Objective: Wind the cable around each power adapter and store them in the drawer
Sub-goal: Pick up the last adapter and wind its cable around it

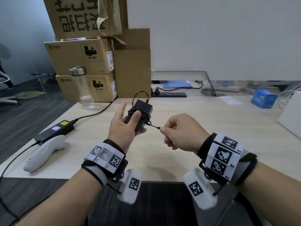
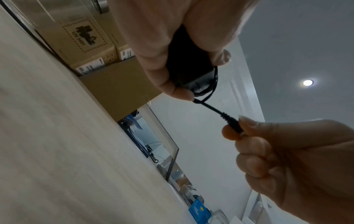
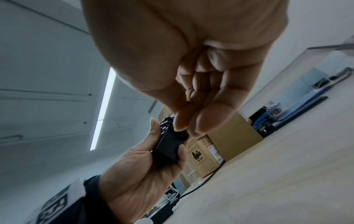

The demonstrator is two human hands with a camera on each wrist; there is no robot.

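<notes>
Both hands busy: my left hand [image 1: 125, 126] grips the cable-wrapped power adapter [image 1: 141, 115] above the counter [image 1: 203, 121]; right hand [image 1: 182, 132] fingers pinch the cable's plug end [image 2: 232, 123].

The adapter [image 1: 141, 115] and its cable [image 1: 140, 95] are black. The table [image 1: 203, 121] is pale wood with fine grain. The cartons [image 1: 78, 57] are brown with black print. The controller [image 1: 44, 152] is white, the small box [image 1: 263, 98] blue. The wristbands [image 1: 105, 154] carry black-and-white square codes.
</notes>
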